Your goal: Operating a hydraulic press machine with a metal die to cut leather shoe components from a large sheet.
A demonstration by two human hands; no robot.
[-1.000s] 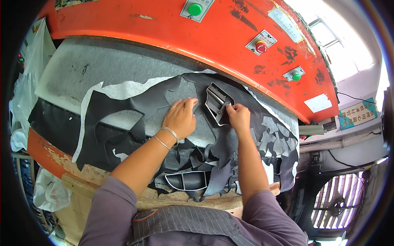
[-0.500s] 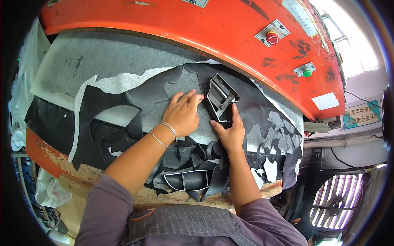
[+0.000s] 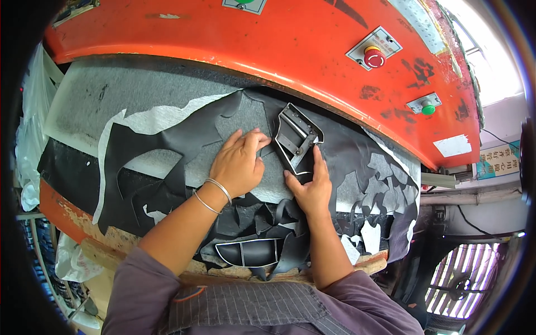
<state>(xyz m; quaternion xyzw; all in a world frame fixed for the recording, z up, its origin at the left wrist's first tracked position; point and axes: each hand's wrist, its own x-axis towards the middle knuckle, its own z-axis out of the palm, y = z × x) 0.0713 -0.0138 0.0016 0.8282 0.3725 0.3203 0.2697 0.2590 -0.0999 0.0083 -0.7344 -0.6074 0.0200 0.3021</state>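
Observation:
A steel-edged cutting die (image 3: pixel 301 135), an angular open frame with a crossbar inside, lies on a black leather-like sheet (image 3: pixel 195 134) full of cut-out holes. My right hand (image 3: pixel 311 187) grips the die's near right end, with the thumb at its lower corner and the fingers along its right side. To the left of the die, my left hand (image 3: pixel 240 162) rests on the sheet beside a hole. Its fingers are slightly bent and apart, with the fingertips close to the die's left edge. Nearer to me, a second cutting die (image 3: pixel 248 253), curved and divided by thin bars, lies among black scraps.
A grey cutting bed (image 3: pixel 139 78) lies under the sheet. Behind it runs an orange machine beam (image 3: pixel 312 50) with a red stop button (image 3: pixel 374 57) and a green button (image 3: pixel 428 107). Ragged strips and white-backed scraps (image 3: pixel 371 237) lie at the right. A wooden edge (image 3: pixel 368 261) borders the front.
The whole view has shifted slightly. My left hand has drawn back a little toward me. My right hand and the die beside it keep nearly the same place on the sheet.

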